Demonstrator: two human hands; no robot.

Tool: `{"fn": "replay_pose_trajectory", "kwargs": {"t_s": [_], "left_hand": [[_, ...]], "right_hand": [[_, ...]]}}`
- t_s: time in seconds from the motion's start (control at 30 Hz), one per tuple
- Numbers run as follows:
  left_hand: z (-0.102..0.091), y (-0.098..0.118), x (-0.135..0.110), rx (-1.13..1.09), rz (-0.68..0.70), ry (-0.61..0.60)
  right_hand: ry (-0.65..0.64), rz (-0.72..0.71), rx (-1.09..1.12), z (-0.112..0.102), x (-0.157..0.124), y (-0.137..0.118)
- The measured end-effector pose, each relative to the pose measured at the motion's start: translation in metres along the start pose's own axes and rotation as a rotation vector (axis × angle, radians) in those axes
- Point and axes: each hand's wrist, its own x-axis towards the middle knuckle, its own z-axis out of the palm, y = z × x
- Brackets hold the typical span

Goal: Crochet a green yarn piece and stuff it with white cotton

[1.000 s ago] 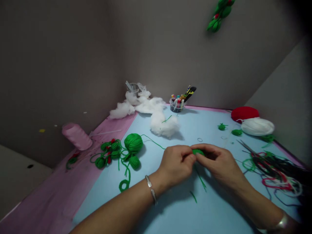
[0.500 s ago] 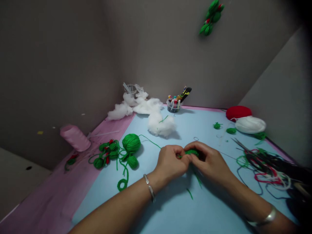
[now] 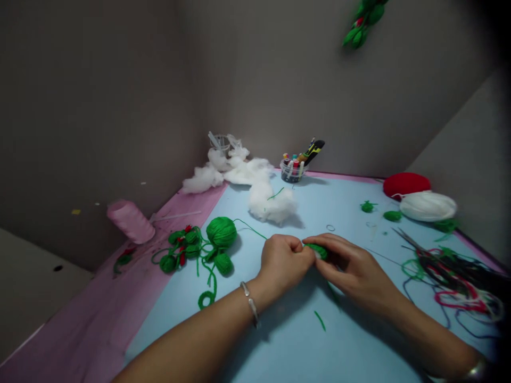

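A small green yarn piece [image 3: 318,251], rounded and knitted-looking, sits in the fingers of my right hand [image 3: 351,271], which is curled round it. My left hand [image 3: 284,266] is closed in a pinch against its left end. A green strand runs from the yarn ball [image 3: 222,232] to the back of my left hand. What lies inside the left fingers is mostly hidden. Below the right hand a loose green end hangs, blurred. A short cut green strand [image 3: 320,321] lies on the blue sheet [image 3: 287,346] in front of my hands.
White stuffing [image 3: 271,203] lies ahead, near a tub of pens [image 3: 293,171]. Green and red yarn pieces [image 3: 182,247] and a pink thread cone [image 3: 131,221] are left. Red yarn [image 3: 406,185], white yarn [image 3: 428,206], scissors [image 3: 411,240] and tangled strands [image 3: 465,298] are right.
The view has turned slightly left, so things appear shifted right. More of the green yarn piece now shows between my hands, and the right hand has drawn a little away from the left.
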Motion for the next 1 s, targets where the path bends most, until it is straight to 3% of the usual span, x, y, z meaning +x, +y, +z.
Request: {"fn": "replay_pose_trajectory", "kwargs": {"t_s": [0.17, 0.4, 0.67, 0.87, 1.0], "left_hand": [[0.001, 0.005, -0.005, -0.068, 0.057, -0.174], [0.000, 0.008, -0.012, 0.051, 0.197, -0.196], [-0.003, 0.000, 0.002, 0.149, 0.066, -0.063], [-0.005, 0.002, 0.001, 0.224, 0.010, 0.047], [-0.002, 0.005, -0.006, 0.266, 0.024, 0.058]], "right_hand": [[0.096, 0.060, 0.074, 0.001, 0.003, 0.002], [0.113, 0.033, 0.058, 0.000, 0.003, 0.000], [-0.014, -0.083, -0.017, -0.008, 0.004, 0.004], [0.014, -0.199, -0.166, 0.001, -0.004, 0.010], [0.015, -0.226, -0.251, 0.008, -0.005, 0.012]]}}
